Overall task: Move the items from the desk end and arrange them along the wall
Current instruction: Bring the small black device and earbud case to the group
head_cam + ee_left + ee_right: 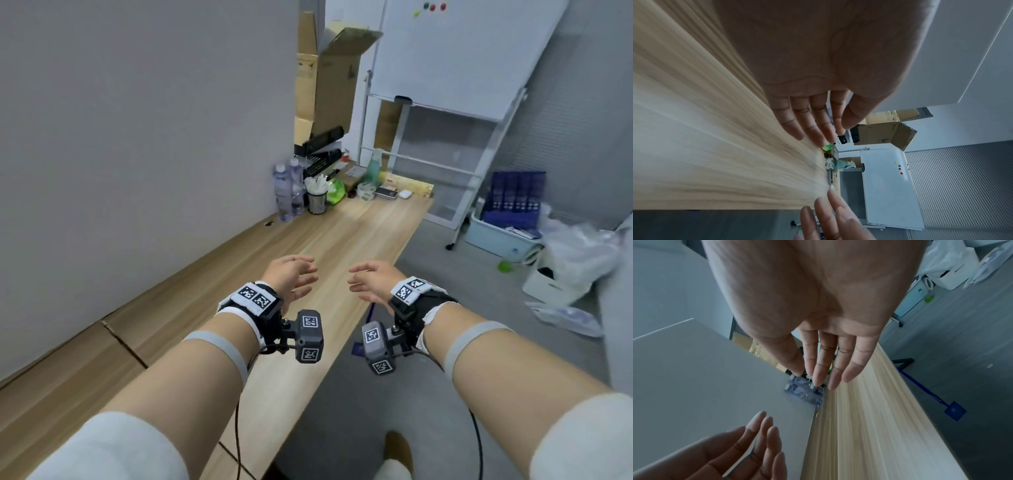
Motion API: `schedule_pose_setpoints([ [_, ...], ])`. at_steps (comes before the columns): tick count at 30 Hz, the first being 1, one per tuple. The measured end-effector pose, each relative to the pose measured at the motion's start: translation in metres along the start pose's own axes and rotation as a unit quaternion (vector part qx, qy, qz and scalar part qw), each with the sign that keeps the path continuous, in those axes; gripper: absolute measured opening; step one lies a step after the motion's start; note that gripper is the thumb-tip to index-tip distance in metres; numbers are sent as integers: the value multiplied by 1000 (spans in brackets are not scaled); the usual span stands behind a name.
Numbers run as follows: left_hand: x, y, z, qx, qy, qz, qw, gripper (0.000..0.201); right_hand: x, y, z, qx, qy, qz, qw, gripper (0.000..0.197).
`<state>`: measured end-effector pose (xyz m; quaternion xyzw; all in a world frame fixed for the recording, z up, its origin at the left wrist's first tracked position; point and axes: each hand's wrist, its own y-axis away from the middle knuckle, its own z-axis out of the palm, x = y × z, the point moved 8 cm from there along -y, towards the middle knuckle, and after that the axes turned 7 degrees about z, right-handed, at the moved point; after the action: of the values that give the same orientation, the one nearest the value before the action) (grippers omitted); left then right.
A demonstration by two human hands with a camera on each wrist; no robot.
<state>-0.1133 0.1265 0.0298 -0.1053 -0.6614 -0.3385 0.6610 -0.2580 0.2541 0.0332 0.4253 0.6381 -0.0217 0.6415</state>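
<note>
- Both hands are hovering over the bare middle of the desk (pixel 342 236); left hand (pixel 291 274) and right hand (pixel 371 279) are carrying nothing, fingers loosely spread and relaxed.
- The items are sitting clustered at the far desk end, well apart from the fingertips: water bottles (pixel 287 190), mesh pen cup (pixel 317 200), green bag (pixel 335 192), tape roll (pixel 364 190).
- Likely risk: the tall bottles are standing tight beside the cup, so a hurried reach may be tipping one over.
- Likely risk: small pieces near the open desk edge may be getting knocked to the floor.
- Wall (pixel 137 137) is running along the left side.
</note>
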Motion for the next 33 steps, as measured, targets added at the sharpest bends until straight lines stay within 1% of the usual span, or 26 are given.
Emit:
schedule_pose_setpoints([
  [5, 8, -75, 67, 9, -16, 3, 1000, 20, -19, -80, -68, -6, -7, -11, 1000, 15],
  [8, 15, -127, 123, 25, -21, -5, 999, 21, -35, -128, -123, -7, -6, -8, 1000, 16],
  [13, 30, -200, 228, 1, -30, -25, 999, 20, -60, -194, -229, 11, 33, -4, 999, 23],
  [17, 35, -246, 282, 2, -30, -42, 999, 19, -79, -239, -291, 22, 67, 4, 997, 23],
  [23, 23, -328, 326, 22, -26, -68, 997, 17, -90, -314, -341, 12, 80, 21, 997, 23],
  [25, 19, -361, 337, 30, -18, -77, 996, 16, -96, -345, -353, 9, 94, 26, 995, 21],
  [28, 10, -419, 358, 34, -6, -90, 995, 13, -111, -398, -370, -3, 116, 30, 993, 14],
  [31, -9, -479, 383, 48, -6, -126, 991, 8, -120, -452, -394, 3, 141, 47, 989, 12],
  [33, -23, -509, 403, 39, -10, -159, 987, 6, -123, -482, -411, -2, 160, 74, 984, 12],
])
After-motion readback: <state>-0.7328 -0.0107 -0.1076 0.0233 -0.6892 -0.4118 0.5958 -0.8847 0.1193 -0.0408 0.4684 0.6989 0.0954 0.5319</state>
